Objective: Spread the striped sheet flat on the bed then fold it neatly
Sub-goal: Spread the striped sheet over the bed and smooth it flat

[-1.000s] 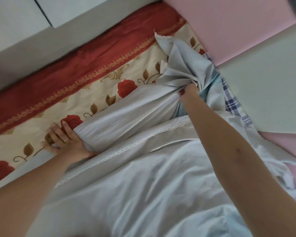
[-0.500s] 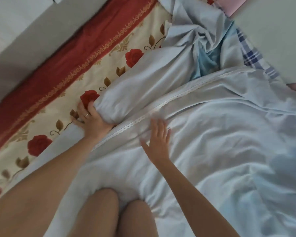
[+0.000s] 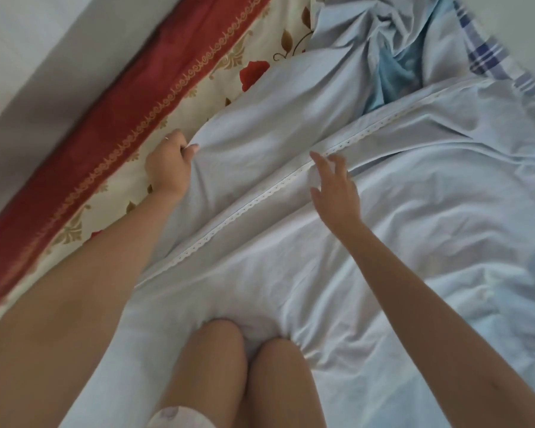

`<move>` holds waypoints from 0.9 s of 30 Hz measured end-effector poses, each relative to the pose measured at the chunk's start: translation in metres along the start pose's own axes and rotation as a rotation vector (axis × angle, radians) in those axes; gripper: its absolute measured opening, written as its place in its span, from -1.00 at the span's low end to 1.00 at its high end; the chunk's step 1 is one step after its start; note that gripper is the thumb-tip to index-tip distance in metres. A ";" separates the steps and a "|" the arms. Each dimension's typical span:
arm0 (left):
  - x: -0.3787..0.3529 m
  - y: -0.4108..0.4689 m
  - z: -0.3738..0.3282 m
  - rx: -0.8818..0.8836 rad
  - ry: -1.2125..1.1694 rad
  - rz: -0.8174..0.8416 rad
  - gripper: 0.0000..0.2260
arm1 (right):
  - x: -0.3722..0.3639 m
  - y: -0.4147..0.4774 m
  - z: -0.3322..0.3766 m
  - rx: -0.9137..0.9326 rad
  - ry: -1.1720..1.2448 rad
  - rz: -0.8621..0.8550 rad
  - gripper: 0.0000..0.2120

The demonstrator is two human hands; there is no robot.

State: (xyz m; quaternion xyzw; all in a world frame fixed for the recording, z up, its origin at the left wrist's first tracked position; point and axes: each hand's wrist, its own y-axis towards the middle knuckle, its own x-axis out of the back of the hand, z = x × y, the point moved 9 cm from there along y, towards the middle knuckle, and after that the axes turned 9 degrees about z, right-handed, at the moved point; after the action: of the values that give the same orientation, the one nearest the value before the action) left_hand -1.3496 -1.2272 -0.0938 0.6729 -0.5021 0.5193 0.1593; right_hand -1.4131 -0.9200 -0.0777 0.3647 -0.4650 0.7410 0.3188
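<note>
The left hand (image 3: pixel 167 163) pinches a fold of the pale sheet (image 3: pixel 414 242) in curled fingers (image 3: pixel 181 143) at its edge, and the right hand (image 3: pixel 337 189) is spread loosely over the lace trim (image 3: pixel 260 196); whether it touches, I cannot tell. The sheet lies rumpled on the flowered bedcover (image 3: pixel 195 88), bunched at the far end, so I judge the spreading is not finished: the next move calls for pulling that bunch out flat.

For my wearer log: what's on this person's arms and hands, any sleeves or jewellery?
The left forearm and right forearm are bare, no sleeves in view. The left hand wears a thin pale ring. The right hand shows no ring; neither wrist has a watch or bracelet.
</note>
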 end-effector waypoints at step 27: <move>-0.009 -0.062 0.052 0.155 -0.055 0.084 -0.80 | 0.014 0.141 0.118 0.298 0.056 0.245 -0.50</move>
State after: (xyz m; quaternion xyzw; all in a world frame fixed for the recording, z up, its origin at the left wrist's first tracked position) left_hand -1.2688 -1.2333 -0.1033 0.6757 -0.4922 0.5441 0.0708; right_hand -1.5060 -1.0783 -0.0945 0.3280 -0.3818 0.8448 0.1816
